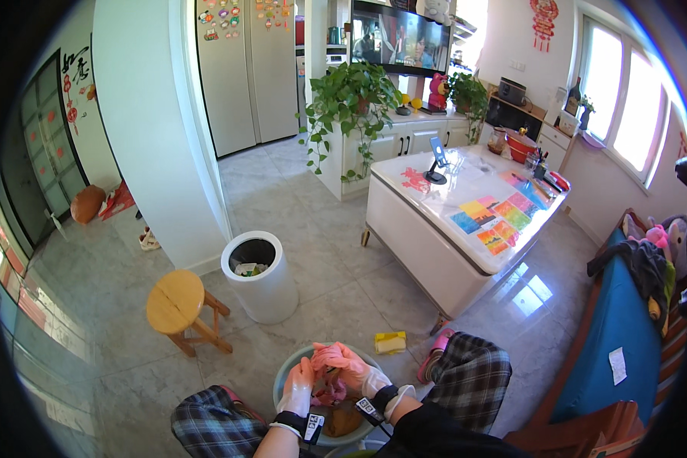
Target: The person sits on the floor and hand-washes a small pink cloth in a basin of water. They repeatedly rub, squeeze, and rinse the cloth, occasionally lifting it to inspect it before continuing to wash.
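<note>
Both hands wear pinkish-orange rubber gloves with whitish cuffs and are raised over a pale blue plastic basin (280, 380) on the floor. My left hand (300, 379) and my right hand (355, 369) grip a wet-looking pink cloth (327, 356) between them, and part of it hangs down into the basin. Brownish water and a brown item (343, 421) lie in the basin below. Beyond the basin, on the tiles, rests a pale bar of soap (390, 344) on a yellow wrapper. The fingertips are partly hidden by the cloth.
A round wooden stool (176, 300) stands left of a white waste bin (263, 292). Ahead on the right is a white table (429, 229) with pictures and a phone stand. A blue-cushioned bench (612, 320) lines the right side. Against my body, another container (372, 443) shows partly.
</note>
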`<state>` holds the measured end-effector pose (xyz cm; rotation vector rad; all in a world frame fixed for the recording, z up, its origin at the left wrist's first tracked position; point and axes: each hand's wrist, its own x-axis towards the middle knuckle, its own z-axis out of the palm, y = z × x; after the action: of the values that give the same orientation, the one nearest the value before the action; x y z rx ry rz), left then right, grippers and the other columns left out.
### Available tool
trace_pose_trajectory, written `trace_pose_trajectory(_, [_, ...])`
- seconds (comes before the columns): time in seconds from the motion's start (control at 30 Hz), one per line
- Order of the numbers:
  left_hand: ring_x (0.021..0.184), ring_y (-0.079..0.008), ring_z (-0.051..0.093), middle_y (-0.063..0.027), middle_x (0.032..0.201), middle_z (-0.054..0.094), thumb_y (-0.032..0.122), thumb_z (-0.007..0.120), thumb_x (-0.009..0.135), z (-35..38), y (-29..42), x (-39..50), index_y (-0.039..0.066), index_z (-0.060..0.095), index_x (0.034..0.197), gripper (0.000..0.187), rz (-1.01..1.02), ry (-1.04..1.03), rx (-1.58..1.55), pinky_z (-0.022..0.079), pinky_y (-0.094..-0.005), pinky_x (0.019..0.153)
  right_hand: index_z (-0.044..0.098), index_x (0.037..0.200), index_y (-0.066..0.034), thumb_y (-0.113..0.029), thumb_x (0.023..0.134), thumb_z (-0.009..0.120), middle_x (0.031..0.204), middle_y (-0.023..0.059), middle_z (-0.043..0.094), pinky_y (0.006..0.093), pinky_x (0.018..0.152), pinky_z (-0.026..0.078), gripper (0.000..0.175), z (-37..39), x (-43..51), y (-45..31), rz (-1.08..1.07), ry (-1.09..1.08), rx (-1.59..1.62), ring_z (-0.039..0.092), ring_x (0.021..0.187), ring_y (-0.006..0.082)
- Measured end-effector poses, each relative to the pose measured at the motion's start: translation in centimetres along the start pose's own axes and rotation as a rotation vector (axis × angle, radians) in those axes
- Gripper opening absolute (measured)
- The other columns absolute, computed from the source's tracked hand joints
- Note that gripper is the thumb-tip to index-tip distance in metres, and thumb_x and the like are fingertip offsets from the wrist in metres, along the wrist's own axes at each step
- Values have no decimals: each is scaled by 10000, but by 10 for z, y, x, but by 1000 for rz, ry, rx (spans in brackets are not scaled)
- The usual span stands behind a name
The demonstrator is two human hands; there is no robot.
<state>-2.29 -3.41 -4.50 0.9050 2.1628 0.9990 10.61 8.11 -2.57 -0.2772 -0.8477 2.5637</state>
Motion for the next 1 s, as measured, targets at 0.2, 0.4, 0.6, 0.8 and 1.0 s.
trace_pose_trajectory(0.2, [711,-344,649,-196,819,669,521,336,970,-4,44,-19,43,652,883,580,-31,-94,55,498,-430,630,366,1284,-5,-54,825,669,948,29,581,258,831,455,553,-22,19,28,-244,327,-164,559,882,119])
trace_pose_trajectory(0.4, [776,-154,626,-13,842,639,397,723,824,5,1,8,98,610,1046,389,-192,-799,-949,503,-326,640,428,1101,-69,-27,837,625,1020,107,610,358,838,514,332,-20,21,12,-214,446,-48,599,888,202])
trace_pose_trajectory(0.6, [823,-161,621,-40,971,649,423,755,793,12,-5,5,95,580,1171,530,-198,-784,-898,498,-323,669,479,1076,-71,-39,867,581,988,140,623,439,836,539,235,-13,14,7,-190,459,191,620,886,278])
trace_pose_trajectory(0.8, [883,-184,623,-46,1067,651,595,448,919,16,6,-6,74,519,1266,629,-256,-731,-1409,511,-341,726,524,1038,-50,-60,864,632,848,118,645,338,709,540,205,-3,18,-4,-69,339,-178,634,754,209])
trace_pose_trajectory(1.0, [959,-187,594,-96,1095,617,430,317,997,30,-21,14,142,540,1165,401,221,-432,-1356,479,-334,774,587,707,-64,-241,845,713,696,53,596,306,646,445,257,39,13,29,-376,-39,-1213,591,739,150])
